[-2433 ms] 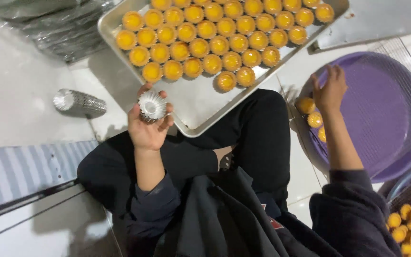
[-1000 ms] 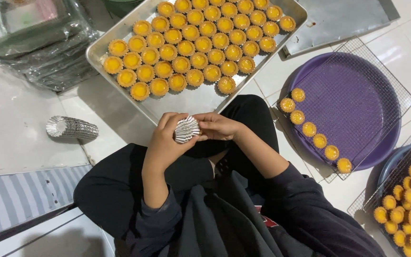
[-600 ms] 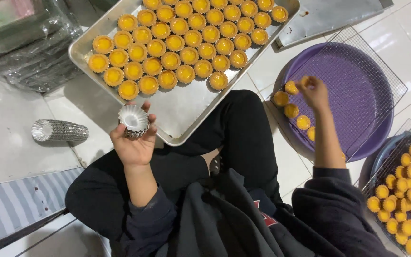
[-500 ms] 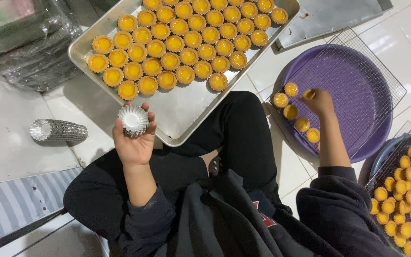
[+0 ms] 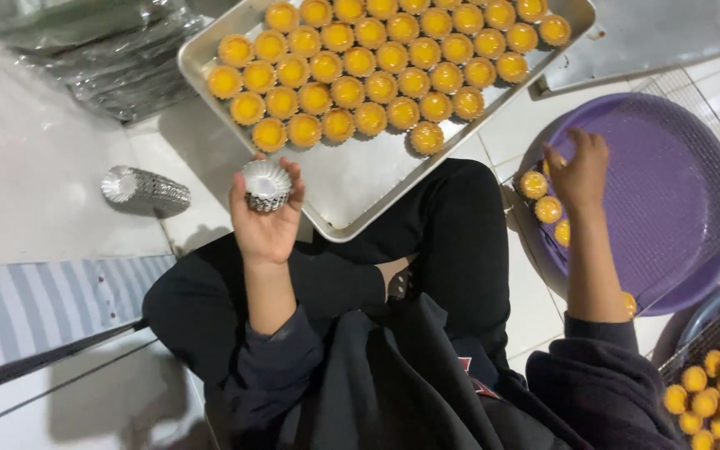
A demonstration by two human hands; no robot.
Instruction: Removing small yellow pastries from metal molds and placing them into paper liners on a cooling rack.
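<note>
Our left hand [image 5: 267, 218]: fingers curled round foil cups [image 5: 266, 185]. Our right hand [image 5: 577, 169]: spread over tarts [image 5: 541, 196] at purple tray's [image 5: 677, 200] left rim

Silver fluted foil cups [image 5: 266, 185] gleam at centre; a matching silver stack [image 5: 145, 188] lies at nine o'clock. Yellow-orange tarts [image 5: 377, 58] fill the grey metal tray [image 5: 352, 179] at twelve. The round tray [image 5: 668, 200] at three is purple. Grey-and-white striped cloth [image 5: 35, 304] lies at eight.

One metal tray [image 5: 360, 183] held thirty-four yellow tarts [image 5: 352, 87]; one purple tray [image 5: 677, 200] showed four tarts [image 5: 548, 208]; two hands [image 5: 267, 221] were visible.
</note>
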